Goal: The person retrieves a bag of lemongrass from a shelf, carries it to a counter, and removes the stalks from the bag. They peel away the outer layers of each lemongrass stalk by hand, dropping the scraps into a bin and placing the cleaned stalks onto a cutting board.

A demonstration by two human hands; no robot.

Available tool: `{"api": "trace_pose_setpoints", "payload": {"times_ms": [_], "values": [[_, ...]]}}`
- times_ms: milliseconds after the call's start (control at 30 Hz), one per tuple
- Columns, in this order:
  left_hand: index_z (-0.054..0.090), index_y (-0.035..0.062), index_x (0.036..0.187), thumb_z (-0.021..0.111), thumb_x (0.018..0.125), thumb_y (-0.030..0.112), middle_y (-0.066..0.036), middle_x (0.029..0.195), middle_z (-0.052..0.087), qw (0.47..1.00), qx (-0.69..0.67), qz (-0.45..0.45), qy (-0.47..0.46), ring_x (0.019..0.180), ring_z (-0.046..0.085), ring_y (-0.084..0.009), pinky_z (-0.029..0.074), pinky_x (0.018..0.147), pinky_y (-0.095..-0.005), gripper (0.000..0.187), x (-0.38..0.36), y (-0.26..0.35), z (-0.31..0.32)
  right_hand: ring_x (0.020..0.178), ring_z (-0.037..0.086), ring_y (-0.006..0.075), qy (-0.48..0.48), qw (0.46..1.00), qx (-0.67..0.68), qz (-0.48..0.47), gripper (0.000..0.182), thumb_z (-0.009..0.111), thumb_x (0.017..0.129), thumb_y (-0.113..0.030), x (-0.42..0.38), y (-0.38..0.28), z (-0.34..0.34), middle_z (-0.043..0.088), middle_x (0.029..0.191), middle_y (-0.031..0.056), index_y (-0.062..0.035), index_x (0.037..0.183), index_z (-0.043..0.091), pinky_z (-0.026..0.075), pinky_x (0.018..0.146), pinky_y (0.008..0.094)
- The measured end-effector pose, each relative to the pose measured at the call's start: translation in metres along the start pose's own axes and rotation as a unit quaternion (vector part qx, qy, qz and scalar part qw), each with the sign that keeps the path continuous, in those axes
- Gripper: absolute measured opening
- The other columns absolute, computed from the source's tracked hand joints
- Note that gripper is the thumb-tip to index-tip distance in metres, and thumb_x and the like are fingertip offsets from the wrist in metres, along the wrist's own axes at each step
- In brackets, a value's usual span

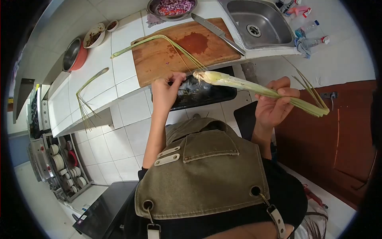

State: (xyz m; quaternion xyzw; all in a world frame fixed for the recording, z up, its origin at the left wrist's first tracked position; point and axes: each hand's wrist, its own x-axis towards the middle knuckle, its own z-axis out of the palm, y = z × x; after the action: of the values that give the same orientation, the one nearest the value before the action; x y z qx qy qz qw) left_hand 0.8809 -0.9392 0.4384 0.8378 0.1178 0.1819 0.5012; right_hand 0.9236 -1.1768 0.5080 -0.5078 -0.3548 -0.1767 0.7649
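A thick lemongrass stalk is in my right hand, fingers closed around its green upper part. Its pale root end points left, and its leaves bend up behind the hand. My left hand is pinched close to the root end; whatever is between its fingertips is too small to make out. Below both hands is a black bin with pale scraps inside. A second lemongrass stalk lies bent across the wooden cutting board, and a third stalk rests on the tiled counter further left.
A knife lies on the board's right side. Behind the board stands a metal bowl of chopped red onion. The sink is at the right back, with bottles beside it. Bowls stand at the left.
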Motion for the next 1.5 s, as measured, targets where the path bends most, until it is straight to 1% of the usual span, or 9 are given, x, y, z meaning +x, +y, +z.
{"api": "trace_pose_setpoints", "payload": {"times_ms": [33,167,233,367,500,667,900,1233,1500], "values": [[0.066,-0.0001,0.085,0.059,0.081,0.011,-0.009,0.074,0.065,0.999,-0.025,0.024,0.038,0.064,0.06,-0.0166,0.046,0.064,-0.0265,0.014,0.001,0.013,-0.004,0.057,0.05,0.0146,0.0,1.0,0.0,0.0,0.024,0.038,0.095,-0.026,0.001,0.0,0.001,0.044,0.084,0.0145,-0.0025,0.098,0.039,0.054,0.054,0.0286],[0.067,0.002,0.085,0.066,0.075,0.011,-0.008,0.081,0.066,0.993,-0.079,0.024,0.083,0.07,0.058,-0.0162,0.044,0.066,-0.027,0.013,0.0,0.065,-0.031,0.057,0.05,0.0146,-0.025,1.0,0.012,-0.005,0.026,0.04,0.094,-0.029,0.0,0.0,0.002,0.042,0.083,0.0136,-0.0038,0.098,0.038,0.054,0.054,0.029],[0.068,0.0058,0.085,0.073,0.068,0.014,-0.004,0.084,0.065,0.969,-0.008,0.244,0.044,0.073,0.054,-0.0162,0.041,0.065,-0.0283,0.02,-0.001,0.083,-0.041,0.057,0.05,0.0146,-0.031,0.999,0.021,-0.002,0.026,0.042,0.093,-0.029,-0.001,0.0,0.004,0.041,0.083,0.0131,-0.0042,0.098,0.038,0.054,0.054,0.0293],[0.069,0.0103,0.085,0.077,0.06,0.021,0.001,0.082,0.064,0.943,0.096,0.317,0.001,0.068,0.05,-0.0172,0.036,0.061,-0.0282,0.028,0.0,0.093,-0.044,0.057,0.05,0.0137,-0.047,0.998,0.039,-0.003,0.027,0.044,0.092,-0.03,0.001,-0.003,0.01,0.04,0.083,0.0122,-0.0042,0.098,0.039,0.054,0.054,0.0294],[0.07,0.0074,0.081,0.078,0.058,0.014,-0.001,0.078,0.065,0.956,0.079,0.281,-0.033,0.07,0.051,-0.0164,0.04,0.063,-0.0278,0.025,-0.002,0.096,-0.044,0.055,0.05,0.013,-0.06,0.998,0.023,0.002,0.027,0.045,0.092,-0.031,0.002,-0.006,0.01,0.04,0.082,0.0116,-0.0042,0.096,0.042,0.054,0.053,0.0286],[0.069,0.0072,0.078,0.074,0.06,0.01,0.0,0.072,0.063,0.932,0.11,0.346,-0.023,0.063,0.049,-0.0165,0.037,0.058,-0.0273,0.02,-0.002,0.09,-0.04,0.054,0.052,0.0128,-0.072,0.997,0.007,0.003,0.027,0.045,0.092,-0.03,0.004,-0.008,0.012,0.042,0.081,0.0116,-0.0038,0.094,0.043,0.054,0.051,0.0276],[0.064,0.0057,0.072,0.069,0.063,0.007,-0.002,0.066,0.059,0.918,0.162,0.36,-0.029,0.062,0.05,-0.0179,0.037,0.057,-0.0289,0.011,-0.001,0.084,-0.033,0.054,0.054,0.0136,-0.093,0.995,-0.019,0.003,0.026,0.047,0.092,-0.029,0.005,-0.009,0.013,0.045,0.077,0.0113,-0.003,0.092,0.045,0.054,0.05,0.0269],[0.065,0.002,0.074,0.067,0.067,0.004,-0.006,0.064,0.06,0.953,0.053,0.287,-0.085,0.061,0.052,-0.0197,0.043,0.058,-0.0285,0.007,0.001,0.086,-0.033,0.053,0.054,0.0132,-0.105,0.994,-0.036,-0.012,0.024,0.05,0.09,-0.028,0.007,-0.008,0.004,0.046,0.077,0.0111,-0.0045,0.092,0.049,0.047,0.045,0.0219],[0.065,0.0008,0.072,0.066,0.069,0.004,-0.006,0.063,0.06,0.969,0.012,0.228,-0.089,0.058,0.052,-0.0156,0.043,0.055,-0.0262,0.004,0.002,0.083,-0.031,0.056,0.055,0.0135,-0.123,0.991,-0.046,0.004,0.02,0.054,0.089,-0.025,0.008,-0.01,0.003,0.049,0.076,0.0106,-0.0044,0.088,0.053,0.048,0.05,0.0235]]}}
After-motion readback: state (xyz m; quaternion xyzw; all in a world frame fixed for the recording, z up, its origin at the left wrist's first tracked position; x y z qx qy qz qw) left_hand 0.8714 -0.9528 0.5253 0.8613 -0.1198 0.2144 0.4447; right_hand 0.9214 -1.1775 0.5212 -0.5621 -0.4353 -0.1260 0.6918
